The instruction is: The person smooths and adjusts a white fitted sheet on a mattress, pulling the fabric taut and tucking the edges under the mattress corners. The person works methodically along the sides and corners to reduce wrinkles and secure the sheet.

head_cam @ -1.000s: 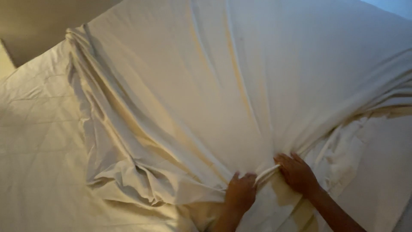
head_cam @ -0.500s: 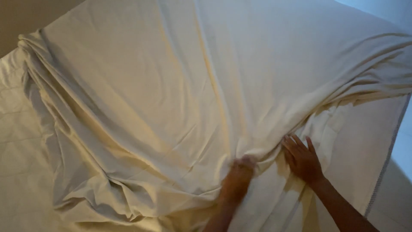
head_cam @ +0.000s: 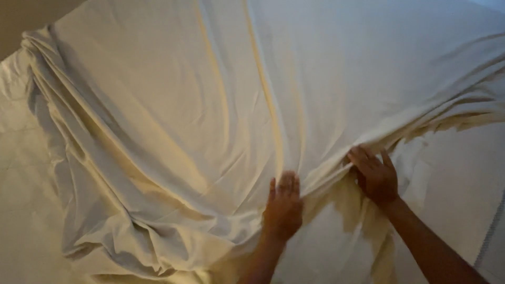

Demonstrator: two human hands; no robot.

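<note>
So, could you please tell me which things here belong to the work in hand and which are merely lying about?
In hand:
- loose cream sheet, rumpled along its left side
- left hand, flat on the sheet
- right hand, at the sheet's near edge

Lying about:
- quilted bed cover underneath
- flat white layer at right

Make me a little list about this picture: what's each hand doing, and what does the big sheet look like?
left hand: lies flat on the sheet, fingers spread, palm down
right hand: pressed on the sheet's edge, fingers curled into the folds
sheet: cream, spread wide, long creases fanning out from the hands
left side of sheet: bunched in thick folds
mattress: pale, bare beside the right hand
</note>
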